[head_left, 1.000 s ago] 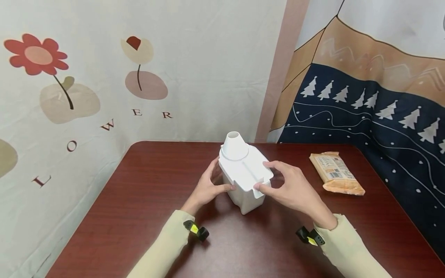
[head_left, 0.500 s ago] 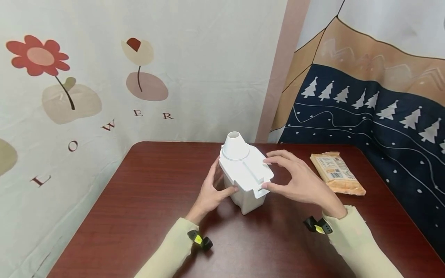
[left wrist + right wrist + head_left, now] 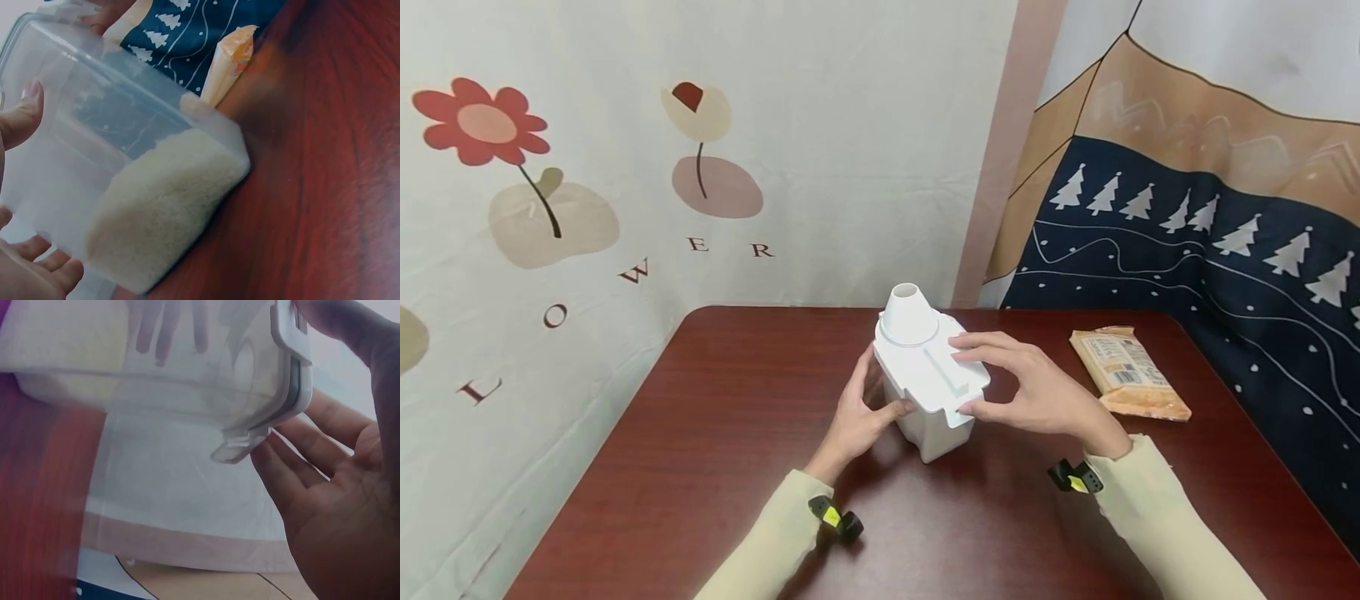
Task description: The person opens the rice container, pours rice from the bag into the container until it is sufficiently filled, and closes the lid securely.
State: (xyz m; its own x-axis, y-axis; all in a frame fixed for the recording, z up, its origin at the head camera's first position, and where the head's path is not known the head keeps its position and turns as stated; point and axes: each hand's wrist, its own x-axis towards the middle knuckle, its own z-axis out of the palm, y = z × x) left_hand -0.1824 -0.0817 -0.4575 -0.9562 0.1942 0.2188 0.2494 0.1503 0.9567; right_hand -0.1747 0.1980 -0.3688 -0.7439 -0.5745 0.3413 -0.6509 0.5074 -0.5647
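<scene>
A see-through storage container (image 3: 928, 437) with a white lid (image 3: 917, 367) stands on the table, partly filled with white rice (image 3: 169, 200). On the lid's far end sits a white cone-shaped piece (image 3: 907, 317) with a round opening at its top. My left hand (image 3: 859, 417) grips the container's left side, thumb on the near face. Across the lid's right side reaches my right hand (image 3: 1041, 387), fingers over the top and thumb on the near-edge latch (image 3: 290, 331). Another latch (image 3: 234, 450) sticks out from the lid beside the right fingers in the right wrist view.
An orange-and-white packet (image 3: 1127, 375) lies on the brown table (image 3: 760, 392) to the right of the container. A flower-print curtain (image 3: 850, 167) hangs behind the table, and a dark blue tree-print curtain (image 3: 1150, 242) borders the right side.
My right hand drew back a little to the right, then its fingers came left over the lid. The left forearm shifted slightly right; the container stayed in place.
</scene>
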